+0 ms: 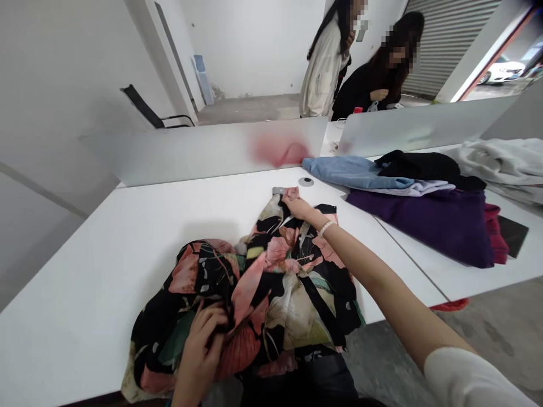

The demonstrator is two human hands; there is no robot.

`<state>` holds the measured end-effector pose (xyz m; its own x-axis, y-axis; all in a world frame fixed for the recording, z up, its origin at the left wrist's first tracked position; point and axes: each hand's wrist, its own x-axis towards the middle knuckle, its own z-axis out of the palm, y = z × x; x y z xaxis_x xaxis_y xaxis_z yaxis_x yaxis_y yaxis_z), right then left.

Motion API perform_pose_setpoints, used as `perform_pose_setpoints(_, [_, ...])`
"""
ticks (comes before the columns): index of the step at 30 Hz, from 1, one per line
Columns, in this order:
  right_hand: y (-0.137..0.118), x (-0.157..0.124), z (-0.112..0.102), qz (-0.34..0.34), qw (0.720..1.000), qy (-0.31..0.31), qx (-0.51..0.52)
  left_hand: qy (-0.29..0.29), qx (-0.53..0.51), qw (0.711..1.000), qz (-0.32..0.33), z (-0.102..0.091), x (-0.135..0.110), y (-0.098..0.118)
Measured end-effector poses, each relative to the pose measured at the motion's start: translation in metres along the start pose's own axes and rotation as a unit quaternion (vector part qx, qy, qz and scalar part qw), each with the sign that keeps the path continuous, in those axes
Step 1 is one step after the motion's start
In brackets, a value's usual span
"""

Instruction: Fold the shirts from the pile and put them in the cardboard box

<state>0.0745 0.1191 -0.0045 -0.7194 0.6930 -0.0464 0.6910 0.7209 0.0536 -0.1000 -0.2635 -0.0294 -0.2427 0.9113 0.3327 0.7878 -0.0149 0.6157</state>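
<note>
A black garment with a large pink, cream and green flower print (292, 305) lies crumpled on the white table, its lower edge hanging toward my lap. My right hand (297, 207) reaches to its far end and pinches the cloth there, beside a small grey patch at the tip. Near the lower left part of the same garment, my left hand (207, 330) has its fingers curled into the folds; the fingertips are partly hidden by fabric. A loose pink and black strip of cloth runs between the two hands.
To the right lie folded clothes: light blue jeans (356, 171), a black piece (424, 167), a purple piece (428, 226) and pale grey cloth (504, 161). A frosted divider (190, 150) borders the table's back. Two people (320, 73) are beyond it.
</note>
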Motion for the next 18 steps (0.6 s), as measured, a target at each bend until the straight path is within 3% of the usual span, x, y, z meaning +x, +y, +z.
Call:
perform_pose_setpoints(3, [0.017,0.011,-0.007,0.066,0.997,0.025,-0.017,0.053,-0.032,0.996,-0.069,-0.021,-0.029,-0.016])
perform_pose_setpoints(6, [0.004,0.01,-0.012,0.074,0.996,0.051,-0.028,0.077,-0.012,0.987,-0.138,-0.027,-0.045,-0.035])
perform_pose_setpoints(8, [-0.019,0.001,-0.009,-0.016,0.998,0.062,-0.019,0.064,-0.004,0.986,-0.155,-0.024,-0.047,-0.045])
perform_pose_setpoints(11, [-0.053,-0.016,0.004,-0.249,0.966,0.062,0.006,0.016,-0.014,0.99,-0.143,-0.017,-0.037,-0.049])
perform_pose_setpoints(13, [-0.06,-0.022,0.013,-0.303,0.951,0.067,0.011,-0.022,-0.013,0.993,-0.116,-0.014,-0.027,-0.042])
perform_pose_setpoints(15, [-0.053,-0.02,0.017,-0.237,0.969,0.076,0.001,-0.047,0.0,0.996,-0.079,-0.012,-0.019,-0.03])
perform_pose_setpoints(18, [-0.032,-0.011,0.012,-0.074,0.993,0.092,-0.023,-0.121,0.014,0.992,-0.017,-0.013,-0.012,-0.008])
